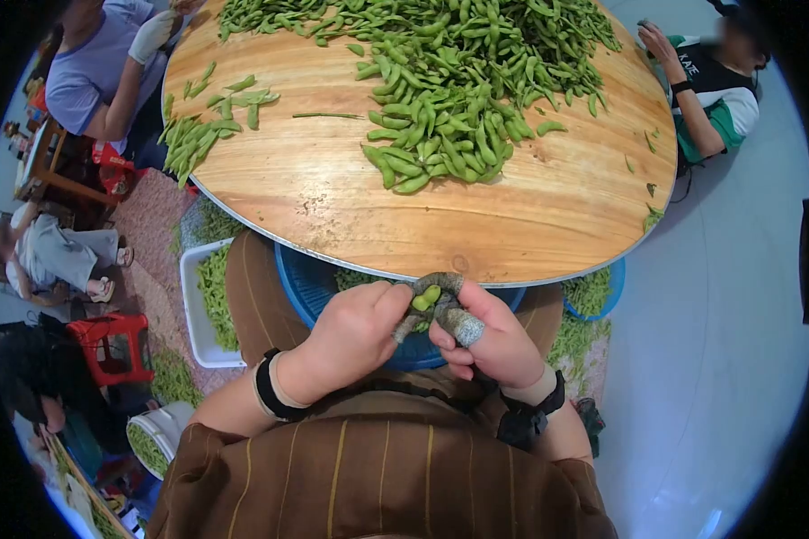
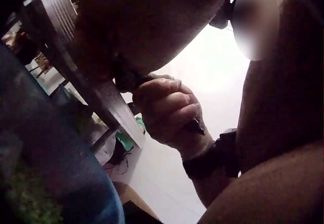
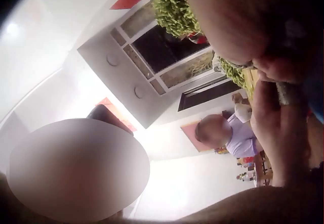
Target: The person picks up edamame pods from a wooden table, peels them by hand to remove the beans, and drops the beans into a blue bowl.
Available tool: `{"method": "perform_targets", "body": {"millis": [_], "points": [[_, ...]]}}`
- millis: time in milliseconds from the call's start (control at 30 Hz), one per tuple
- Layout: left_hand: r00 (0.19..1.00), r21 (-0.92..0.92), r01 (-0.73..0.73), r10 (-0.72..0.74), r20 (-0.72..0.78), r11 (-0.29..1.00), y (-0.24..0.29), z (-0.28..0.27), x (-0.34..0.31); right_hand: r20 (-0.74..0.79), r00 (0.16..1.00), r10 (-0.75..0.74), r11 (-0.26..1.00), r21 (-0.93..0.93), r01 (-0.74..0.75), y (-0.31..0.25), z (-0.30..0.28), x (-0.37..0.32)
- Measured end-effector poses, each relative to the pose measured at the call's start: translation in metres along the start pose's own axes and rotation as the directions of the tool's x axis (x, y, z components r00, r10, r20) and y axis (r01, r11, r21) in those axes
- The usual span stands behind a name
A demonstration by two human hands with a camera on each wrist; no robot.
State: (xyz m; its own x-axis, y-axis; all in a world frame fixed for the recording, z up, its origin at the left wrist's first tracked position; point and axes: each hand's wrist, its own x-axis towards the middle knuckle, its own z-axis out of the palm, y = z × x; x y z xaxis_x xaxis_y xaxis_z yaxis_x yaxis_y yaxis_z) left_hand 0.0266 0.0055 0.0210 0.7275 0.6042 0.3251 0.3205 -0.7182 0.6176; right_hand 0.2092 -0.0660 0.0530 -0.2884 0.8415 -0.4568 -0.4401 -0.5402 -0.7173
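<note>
Just below the table's near edge, both hands work on one edamame pod [image 1: 425,298], where plump green beans show between the fingertips. My left hand [image 1: 351,337] pinches the pod from the left, its thumb and forefinger at the beans. From the right, my right hand [image 1: 494,340] pinches it too, with dark wrappings on the thumb and forefinger and the other fingers curled. In the left wrist view the right hand [image 2: 169,107] is seen from below, dim. A blue basin [image 1: 297,292] sits under the hands, largely hidden by them.
The round wooden table [image 1: 315,202] bears a large heap of edamame pods [image 1: 463,108] and a smaller pile [image 1: 193,139] at left. A white bin [image 1: 193,305] of green pieces stands left of the knees, near a red stool [image 1: 108,337]. Other people sit around.
</note>
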Motion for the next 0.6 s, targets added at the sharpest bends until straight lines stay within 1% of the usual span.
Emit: {"method": "perform_targets", "body": {"millis": [33, 67, 100, 133, 167, 200, 233, 267, 300, 333, 367, 400, 433, 467, 500, 533, 567, 600], "points": [[1.000, 0.000, -0.001, 0.001, 0.002, 1.000, 0.002, -0.005, 0.001, 0.016, 1.000, -0.005, 1.000, 0.031, 0.005, 0.000, -0.002, -0.001], [0.909, -0.501, 0.412, -0.308, 0.281, 0.761, 0.006, -0.014, 0.002, 0.015, 1.000, -0.005, 0.999, 0.033, 0.005, -0.001, -0.003, -0.004], [0.682, -0.676, 0.718, -0.357, 0.638, 0.164, 0.007, -0.019, 0.001, 0.055, 0.997, 0.045, 0.993, 0.107, -0.050, -0.003, -0.005, -0.009], [0.680, -0.675, 0.720, -0.358, 0.640, 0.162, 0.002, -0.020, -0.002, 0.099, 0.991, 0.093, 0.978, 0.178, -0.110, -0.004, -0.006, -0.012], [0.686, -0.703, 0.711, -0.235, 0.689, 0.014, -0.005, -0.020, -0.007, 0.099, 0.991, 0.095, 0.977, 0.180, -0.112, -0.001, -0.009, -0.012], [0.693, -0.701, 0.700, -0.104, 0.713, -0.136, -0.009, -0.018, -0.009, 0.126, 0.990, 0.068, 0.989, 0.126, -0.084, 0.005, -0.013, -0.011], [0.668, -0.677, 0.736, -0.157, 0.728, -0.004, -0.010, -0.016, -0.010, 0.153, 0.987, 0.039, 0.996, 0.072, -0.051, 0.009, -0.017, -0.010], [0.665, -0.673, 0.739, -0.155, 0.731, -0.003, -0.007, -0.014, -0.011, 0.151, 0.988, 0.037, 0.996, 0.076, -0.049, 0.013, -0.018, -0.009], [0.659, -0.635, 0.752, -0.251, 0.709, 0.180, -0.004, -0.011, -0.012, 0.002, 1.000, 0.001, 0.986, -0.164, 0.000, 0.016, -0.018, -0.007], [0.660, -0.561, 0.750, -0.341, 0.669, 0.351, -0.002, -0.009, -0.013, -0.134, 0.989, -0.069, 0.917, -0.399, 0.010, 0.018, -0.016, -0.005], [0.689, -0.523, 0.707, -0.293, 0.663, 0.476, -0.001, -0.009, -0.012, -0.182, 0.975, -0.131, 0.896, -0.443, 0.037, 0.014, -0.011, -0.006], [0.686, -0.522, 0.709, -0.294, 0.665, 0.474, 0.001, -0.008, -0.012, -0.183, 0.975, -0.128, 0.897, -0.441, 0.036, 0.018, -0.012, -0.003], [0.729, -0.554, 0.655, -0.238, 0.641, 0.514, 0.003, -0.007, -0.013, -0.132, 0.930, -0.342, 0.716, -0.678, 0.166, 0.025, -0.015, 0.001], [0.768, -0.584, 0.596, -0.178, 0.615, 0.551, 0.004, -0.006, -0.013, -0.024, 0.853, -0.522, 0.455, -0.854, 0.254, 0.029, -0.017, 0.004], [0.775, -0.545, 0.567, -0.175, 0.608, 0.618, 0.002, -0.006, -0.011, -0.025, 0.853, -0.522, 0.456, -0.853, 0.254, 0.030, -0.015, 0.004], [0.775, -0.545, 0.567, -0.174, 0.607, 0.618, 0.001, -0.007, -0.012, -0.023, 0.856, -0.517, 0.341, -0.923, 0.181, 0.031, -0.014, 0.004], [0.759, -0.536, 0.596, -0.202, 0.619, 0.597, -0.001, -0.008, -0.014, -0.020, 0.859, -0.512, 0.217, -0.970, 0.106, 0.032, -0.013, 0.005], [0.741, -0.526, 0.626, -0.229, 0.631, 0.576, -0.003, -0.009, -0.015, -0.021, 0.859, -0.512, 0.218, -0.970, 0.106, 0.034, -0.016, 0.005]]}}
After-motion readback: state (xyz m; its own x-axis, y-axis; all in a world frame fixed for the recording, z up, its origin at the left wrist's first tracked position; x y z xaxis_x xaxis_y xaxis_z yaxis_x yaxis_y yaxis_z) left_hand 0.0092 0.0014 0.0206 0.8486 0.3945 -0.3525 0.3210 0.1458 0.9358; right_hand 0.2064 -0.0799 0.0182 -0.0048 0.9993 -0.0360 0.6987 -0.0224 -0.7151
